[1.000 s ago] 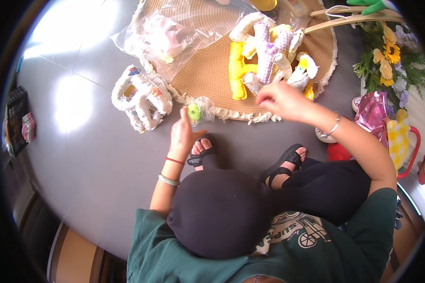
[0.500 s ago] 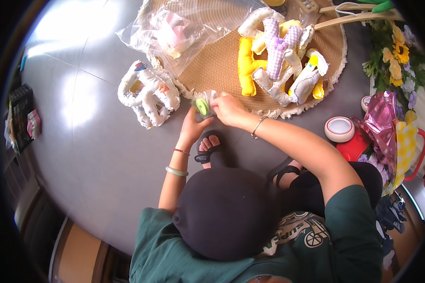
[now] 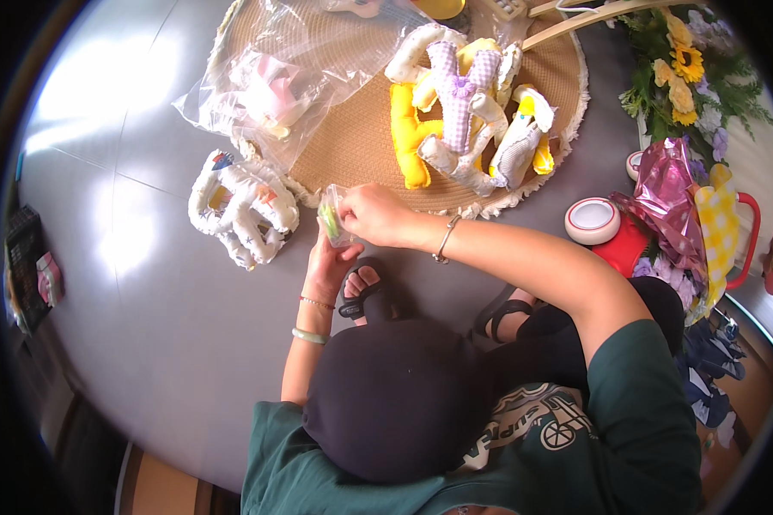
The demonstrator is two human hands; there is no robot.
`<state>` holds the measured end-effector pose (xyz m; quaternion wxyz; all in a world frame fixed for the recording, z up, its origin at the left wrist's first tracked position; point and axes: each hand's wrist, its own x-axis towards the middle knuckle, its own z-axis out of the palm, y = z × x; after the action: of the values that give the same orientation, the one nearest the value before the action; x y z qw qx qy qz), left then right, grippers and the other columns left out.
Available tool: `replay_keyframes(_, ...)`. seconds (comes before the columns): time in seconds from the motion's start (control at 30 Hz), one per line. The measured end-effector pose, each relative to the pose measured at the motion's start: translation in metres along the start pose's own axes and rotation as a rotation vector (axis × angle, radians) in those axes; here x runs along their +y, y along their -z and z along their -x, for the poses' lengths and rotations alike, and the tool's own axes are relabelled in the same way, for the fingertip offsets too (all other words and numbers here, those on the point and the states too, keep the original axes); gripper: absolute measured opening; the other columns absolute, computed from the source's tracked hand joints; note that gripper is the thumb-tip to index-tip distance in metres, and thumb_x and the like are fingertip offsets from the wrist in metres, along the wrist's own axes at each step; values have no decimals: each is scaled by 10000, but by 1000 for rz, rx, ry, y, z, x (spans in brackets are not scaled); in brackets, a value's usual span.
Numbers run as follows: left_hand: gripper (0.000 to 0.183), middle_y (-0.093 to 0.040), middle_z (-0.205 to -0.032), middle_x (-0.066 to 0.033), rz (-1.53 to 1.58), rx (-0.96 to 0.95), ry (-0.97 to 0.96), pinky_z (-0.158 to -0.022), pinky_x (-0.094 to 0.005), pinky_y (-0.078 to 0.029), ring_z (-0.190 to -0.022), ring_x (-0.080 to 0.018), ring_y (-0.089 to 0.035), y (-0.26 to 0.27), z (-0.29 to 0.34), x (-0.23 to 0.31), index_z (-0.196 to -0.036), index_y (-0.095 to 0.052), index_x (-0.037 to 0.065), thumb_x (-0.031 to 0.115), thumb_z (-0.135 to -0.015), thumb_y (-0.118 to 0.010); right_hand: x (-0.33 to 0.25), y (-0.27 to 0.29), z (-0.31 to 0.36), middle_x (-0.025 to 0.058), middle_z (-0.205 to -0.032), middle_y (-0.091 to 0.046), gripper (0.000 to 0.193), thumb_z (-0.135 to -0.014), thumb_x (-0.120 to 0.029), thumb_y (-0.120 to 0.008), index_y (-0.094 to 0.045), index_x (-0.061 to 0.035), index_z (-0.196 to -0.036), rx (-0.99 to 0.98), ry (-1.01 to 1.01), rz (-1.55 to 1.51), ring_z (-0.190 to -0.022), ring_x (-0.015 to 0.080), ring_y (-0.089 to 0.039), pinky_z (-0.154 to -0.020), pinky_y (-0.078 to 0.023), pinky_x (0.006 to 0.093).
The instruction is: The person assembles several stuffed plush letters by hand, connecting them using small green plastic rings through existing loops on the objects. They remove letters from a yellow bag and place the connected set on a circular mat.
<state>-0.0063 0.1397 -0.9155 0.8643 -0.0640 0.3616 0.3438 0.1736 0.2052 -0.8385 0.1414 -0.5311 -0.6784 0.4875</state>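
Note:
Over the near left edge of a round woven mat [image 3: 335, 150], both hands meet at a small clear plastic bag [image 3: 352, 251] with a light green item [image 3: 330, 223] in it. My left hand [image 3: 325, 270] holds the bag from below and the left, its fingers partly hidden behind it. From the right, my right hand [image 3: 378, 215] is closed with its fingertips at the bag's upper part. Left of the hands, a stuffed white cloth piece with a colourful print [image 3: 247, 206] lies on the grey floor.
Stuffed cloth shapes, one yellow [image 3: 406, 133] and one purple gingham [image 3: 452, 94], are heaped on the mat. A large clear bag with something pink [image 3: 270, 94] lies at its left. Tape rolls [image 3: 593, 221], pink foil [image 3: 672, 202] and flowers [image 3: 687, 64] stand at the right.
The surroundings have shifted left and slightly down in view. The small bag now stands more upright, and my right hand has moved from its right edge to its upper part.

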Motion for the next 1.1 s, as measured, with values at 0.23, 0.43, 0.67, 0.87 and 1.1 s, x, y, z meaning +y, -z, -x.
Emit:
replay_keyframes(0.23, 675, -598, -954, -56, -759, 371, 0, -756, -261, -500, -802, -116, -569, -42, 8, -5, -1174, -575, -10, 608, -974, -389, 9, 11, 8, 147, -686, -646, 88, -784, -150, -631, -665, -81, -827, -13, 81, 420, -720, 351, -665, -660, -507, 469)
replay_keyframes(0.43, 662, -604, -940, -61, -705, 333, -13, -773, -259, -494, -803, -119, -563, -63, 10, -5, -1159, -587, -7, 595, -986, -371, 12, 7, 14, 157, -790, -660, 75, -770, -115, -623, -665, -59, -799, 123, 38, 281, -754, 362, -651, -659, -494, 473)
replay_keyframes(0.67, 523, -613, -887, -48, -530, 371, -87, -680, -242, -475, -727, -124, -581, -51, -4, -8, -1148, -604, 47, 522, -990, -452, 12, 14, 9, 147, -833, -644, 75, -744, -125, -648, -689, -65, -727, 111, -32, 148, -784, 360, -634, -667, -489, 451)
replay_keyframes(0.87, 431, -609, -825, -29, -337, 302, -73, -529, -222, -354, -643, -145, -603, -42, -8, 1, -1136, -598, 101, 490, -983, -493, 7, 30, 11, 105, -891, -641, 104, -741, -159, -698, -733, -75, -790, 207, 30, -22, -802, 288, -644, -712, -510, 385)
replay_keyframes(1.1, 463, -616, -862, 0, -447, 421, -65, -569, -217, -388, -660, -122, -574, -34, -4, 2, -1165, -599, 73, 485, -992, -477, 1, 55, 12, 55, -886, -636, 64, -741, -90, -740, -710, -56, -786, 189, 7, -222, -800, 169, -625, -716, -497, 295)
